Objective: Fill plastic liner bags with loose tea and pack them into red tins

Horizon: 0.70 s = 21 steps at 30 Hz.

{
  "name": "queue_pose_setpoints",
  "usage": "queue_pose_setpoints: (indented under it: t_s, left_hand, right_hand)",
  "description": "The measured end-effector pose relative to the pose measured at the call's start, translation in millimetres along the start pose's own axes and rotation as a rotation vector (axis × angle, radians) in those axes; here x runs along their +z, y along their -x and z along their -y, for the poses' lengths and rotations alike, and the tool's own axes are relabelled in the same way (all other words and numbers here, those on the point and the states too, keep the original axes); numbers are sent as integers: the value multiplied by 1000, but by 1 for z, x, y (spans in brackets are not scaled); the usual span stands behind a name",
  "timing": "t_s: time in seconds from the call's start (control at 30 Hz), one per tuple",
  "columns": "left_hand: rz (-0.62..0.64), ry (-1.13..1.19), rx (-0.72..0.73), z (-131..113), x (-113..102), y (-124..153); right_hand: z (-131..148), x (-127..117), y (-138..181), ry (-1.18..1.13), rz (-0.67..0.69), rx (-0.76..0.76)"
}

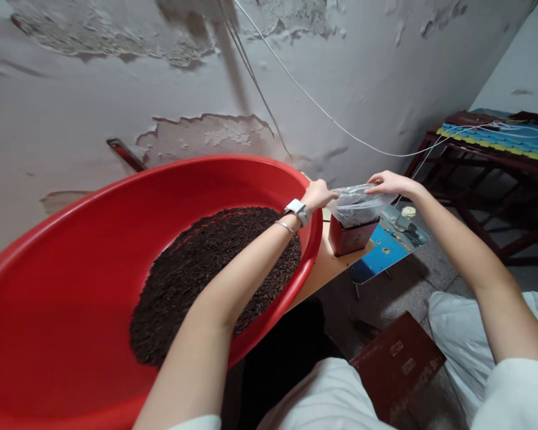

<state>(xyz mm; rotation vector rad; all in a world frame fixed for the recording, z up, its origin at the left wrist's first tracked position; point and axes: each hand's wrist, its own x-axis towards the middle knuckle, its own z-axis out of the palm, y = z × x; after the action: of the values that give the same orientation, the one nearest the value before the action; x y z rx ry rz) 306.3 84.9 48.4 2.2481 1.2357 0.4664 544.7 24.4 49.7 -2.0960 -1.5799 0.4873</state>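
Observation:
A clear plastic bag (356, 202) stands in a dark red square tin (352, 237), its mouth spread above the tin's rim. My left hand (318, 195), with a white watch on the wrist, pinches the bag's left edge. At the bag's far right edge, my right hand (385, 181) grips the plastic between thumb and fingers. Under my left forearm lies a heap of dark, dry tea leaves (215, 263), or something much like them, inside a large red tub (85, 239). What the bag holds is hard to make out.
The tin rests on a wooden board (316, 272) beside the tub. To its right, a small blue table (379, 254) bears a glass jar (404, 218). A dark red stool (399, 364) stands below, near my knees. White cables (323, 110) hang along the peeling wall.

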Motion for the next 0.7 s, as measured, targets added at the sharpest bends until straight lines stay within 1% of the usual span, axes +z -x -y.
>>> queue_pose_setpoints:
  t_s: [0.03, 0.1, 0.17, 0.23, 0.3, 0.37, 0.43, 0.47, 0.53, 0.6, 0.7]
  left_hand:
    - [-16, -24, 23, -2, 3, -1]
    - [-82, -37, 75, -3, 2, 1]
    - [-125, -9, 122, 1, -6, 5]
    - [-130, 30, 142, 9, -16, 14]
    - [-95, 50, 177, 16, -22, 23]
    - [-22, 9, 275, 22, -21, 31]
    - [30, -91, 394, 27, -14, 35]
    - [40, -150, 427, 28, -10, 35]
    - [46, -218, 438, 28, 0, 31]
    - [42, -185, 432, 24, 8, 23]
    - [41, -19, 442, 13, 20, 9]
  right_hand:
    - [5, 1, -4, 57, -1, 4]
    - [7, -3, -8, 85, -61, -21]
    - [-1, -13, -5, -3, -163, -79]
    - [-17, -25, 3, -108, -224, -103]
    - [-34, -34, 14, -125, -188, -71]
    - [-48, -35, 25, -18, -75, -23]
    - [-56, -28, 33, 103, 14, -23]
    - [-57, -23, 36, 134, 31, -47]
    - [-53, -10, 38, 128, 31, -129]
    - [-42, 3, 37, 81, 26, -213]
    - [-18, 21, 30, 25, 46, -315]
